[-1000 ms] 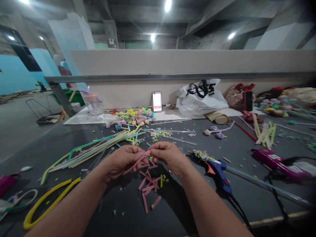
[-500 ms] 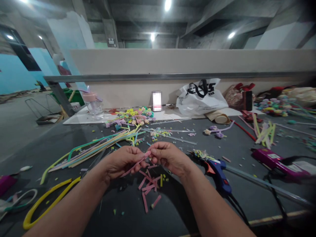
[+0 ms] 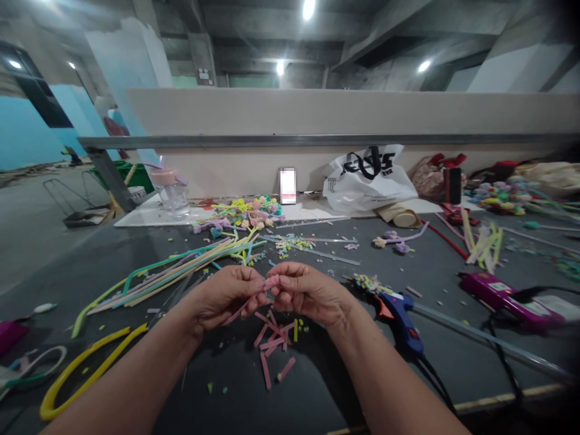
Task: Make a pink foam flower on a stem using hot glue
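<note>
From the head camera, two bare arms reach in from the bottom edge and meet in the middle of a dark grey table (image 3: 113,260). The left hand (image 3: 224,296) and the right hand (image 3: 310,293) touch at the fingertips. Both hands pinch one thin pink fuzzy stick (image 3: 254,296). The left thumb and fingers are pressed together around the stick's long part, which slants down toward 7 o'clock from the pinch. The right thumb and first finger squeeze its curled top end, and the other right fingers are tucked in. The stick is up in the air, just above a small pile of short pink stick pieces (image 3: 272,341) lying on the table at 6 o'clock from the hands.

At 3 o'clock from the right hand, near it, lies a blue glue gun with an orange trigger (image 3: 401,317). Farther out at 3 o'clock is a purple glue gun (image 3: 498,293). At 10 o'clock from the hands lies a bunch of long green and yellow fuzzy sticks (image 3: 181,266). At 8 o'clock curls a thick yellow loop (image 3: 86,374). At 12 o'clock, well apart, stands a phone with a lit screen (image 3: 287,185), and beside it at 1 o'clock sits a white plastic bag with black letters (image 3: 369,175).
</note>
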`<state>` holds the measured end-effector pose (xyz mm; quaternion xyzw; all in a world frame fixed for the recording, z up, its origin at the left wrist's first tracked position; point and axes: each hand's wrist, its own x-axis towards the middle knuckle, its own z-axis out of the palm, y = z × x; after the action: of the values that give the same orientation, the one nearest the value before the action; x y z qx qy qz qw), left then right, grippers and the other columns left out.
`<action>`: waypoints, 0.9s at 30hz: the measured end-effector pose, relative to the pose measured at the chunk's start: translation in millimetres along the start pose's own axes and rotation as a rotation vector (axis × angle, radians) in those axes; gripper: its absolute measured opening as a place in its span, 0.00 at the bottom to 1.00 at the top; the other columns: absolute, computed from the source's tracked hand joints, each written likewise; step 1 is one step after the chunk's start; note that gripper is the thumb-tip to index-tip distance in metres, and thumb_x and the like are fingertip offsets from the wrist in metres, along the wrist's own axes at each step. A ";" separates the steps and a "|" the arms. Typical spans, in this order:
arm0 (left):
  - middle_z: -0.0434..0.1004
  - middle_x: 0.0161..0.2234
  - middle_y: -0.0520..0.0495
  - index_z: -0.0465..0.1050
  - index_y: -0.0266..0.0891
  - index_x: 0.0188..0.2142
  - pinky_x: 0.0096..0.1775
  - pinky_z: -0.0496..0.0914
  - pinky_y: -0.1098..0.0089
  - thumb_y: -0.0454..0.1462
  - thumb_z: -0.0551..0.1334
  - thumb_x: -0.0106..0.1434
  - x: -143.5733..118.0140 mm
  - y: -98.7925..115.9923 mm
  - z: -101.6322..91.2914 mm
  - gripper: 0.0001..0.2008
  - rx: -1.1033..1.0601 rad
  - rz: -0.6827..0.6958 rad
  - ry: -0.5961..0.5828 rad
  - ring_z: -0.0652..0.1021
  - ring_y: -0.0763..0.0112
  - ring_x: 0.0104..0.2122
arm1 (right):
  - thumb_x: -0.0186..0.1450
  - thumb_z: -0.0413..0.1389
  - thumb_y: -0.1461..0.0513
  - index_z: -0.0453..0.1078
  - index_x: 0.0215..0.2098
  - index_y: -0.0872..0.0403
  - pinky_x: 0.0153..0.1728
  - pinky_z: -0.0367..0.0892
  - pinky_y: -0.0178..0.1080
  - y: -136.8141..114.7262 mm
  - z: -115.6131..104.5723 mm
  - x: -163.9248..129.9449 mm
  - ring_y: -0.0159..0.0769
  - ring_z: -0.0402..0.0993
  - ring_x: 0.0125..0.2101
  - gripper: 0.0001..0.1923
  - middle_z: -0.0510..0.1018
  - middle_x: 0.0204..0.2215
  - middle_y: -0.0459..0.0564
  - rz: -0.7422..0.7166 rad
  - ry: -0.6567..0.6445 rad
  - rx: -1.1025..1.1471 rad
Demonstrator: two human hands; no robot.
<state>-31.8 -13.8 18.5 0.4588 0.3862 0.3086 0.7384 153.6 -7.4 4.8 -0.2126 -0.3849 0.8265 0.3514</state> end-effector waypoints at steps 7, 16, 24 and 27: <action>0.69 0.14 0.52 0.70 0.32 0.22 0.15 0.58 0.83 0.36 0.65 0.53 0.8 -2.5 -1.7 0.10 0.014 0.016 -0.007 0.65 0.84 0.12 | 0.54 0.62 0.66 0.71 0.31 0.60 0.29 0.69 0.33 1.8 -3.6 2.7 0.22 0.70 0.20 0.06 0.77 0.24 0.46 -0.021 -0.016 -0.024; 0.68 0.18 0.55 0.69 0.34 0.30 0.18 0.62 0.79 0.42 0.66 0.50 5.4 -3.2 0.5 0.13 0.340 0.201 0.104 0.68 0.80 0.16 | 0.53 0.63 0.66 0.72 0.29 0.59 0.22 0.67 0.25 1.2 -7.7 7.1 0.20 0.69 0.17 0.06 0.77 0.23 0.45 -0.098 0.149 -0.101; 0.71 0.20 0.52 0.72 0.35 0.28 0.21 0.61 0.76 0.42 0.60 0.55 3.9 -7.1 11.1 0.10 0.786 0.386 0.370 0.69 0.77 0.18 | 0.49 0.65 0.63 0.72 0.28 0.58 0.23 0.67 0.27 3.6 -0.1 11.1 0.21 0.68 0.16 0.10 0.77 0.21 0.44 -0.148 0.283 -0.135; 0.71 0.20 0.52 0.73 0.36 0.28 0.22 0.61 0.76 0.40 0.58 0.56 2.4 -6.2 11.1 0.09 0.886 0.408 0.382 0.70 0.76 0.18 | 0.48 0.66 0.62 0.72 0.28 0.57 0.21 0.65 0.27 4.6 1.4 11.9 0.21 0.67 0.16 0.11 0.77 0.23 0.44 -0.163 0.309 -0.184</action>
<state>-20.4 -19.1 15.2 0.7288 0.5101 0.3312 0.3146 142.9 -1.3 1.0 -0.3363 -0.4165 0.7142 0.4510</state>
